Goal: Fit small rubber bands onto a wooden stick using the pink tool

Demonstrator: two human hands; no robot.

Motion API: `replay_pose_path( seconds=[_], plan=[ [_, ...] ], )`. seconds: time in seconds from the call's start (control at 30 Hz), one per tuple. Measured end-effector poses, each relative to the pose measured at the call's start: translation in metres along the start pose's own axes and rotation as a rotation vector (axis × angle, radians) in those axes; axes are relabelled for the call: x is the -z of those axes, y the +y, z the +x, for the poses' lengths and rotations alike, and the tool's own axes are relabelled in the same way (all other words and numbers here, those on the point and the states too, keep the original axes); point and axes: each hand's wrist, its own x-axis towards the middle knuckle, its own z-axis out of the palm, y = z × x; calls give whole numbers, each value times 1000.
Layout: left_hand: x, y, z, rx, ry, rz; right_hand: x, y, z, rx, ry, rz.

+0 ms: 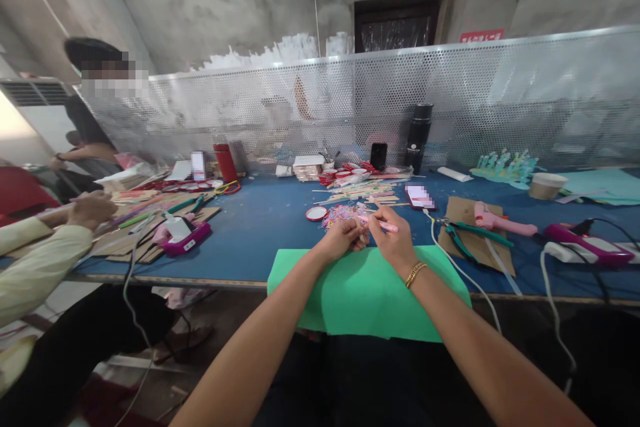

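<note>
My right hand (393,233) is closed around a slim pink pen-like tool (387,227), its tip pointing left toward the other hand. Fingers curled and pinched together, my left hand (345,240) meets that tip; whatever small piece it grips is hidden. Both hands hover over the far edge of a green sheet (370,293) that hangs over the table's front edge. Just beyond them lies a pile of small pink, purple and multicoloured pieces (336,215), beside a red-rimmed white lid (317,214).
Thin sticks (350,193) lie past the pile, near a phone (420,197). At right are a pink glue gun (505,221), pliers (463,243), a purple-white power strip (590,245) and a paper cup (547,185). A co-worker's hands (93,210) are at left.
</note>
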Motion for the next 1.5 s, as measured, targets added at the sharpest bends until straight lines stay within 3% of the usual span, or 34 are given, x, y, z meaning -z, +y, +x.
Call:
replay_pose_path(
  seconds=[1.5],
  plan=[
    [-2, 4, -1, 5, 2, -11, 0, 0, -1, 4, -6, -15]
  ],
)
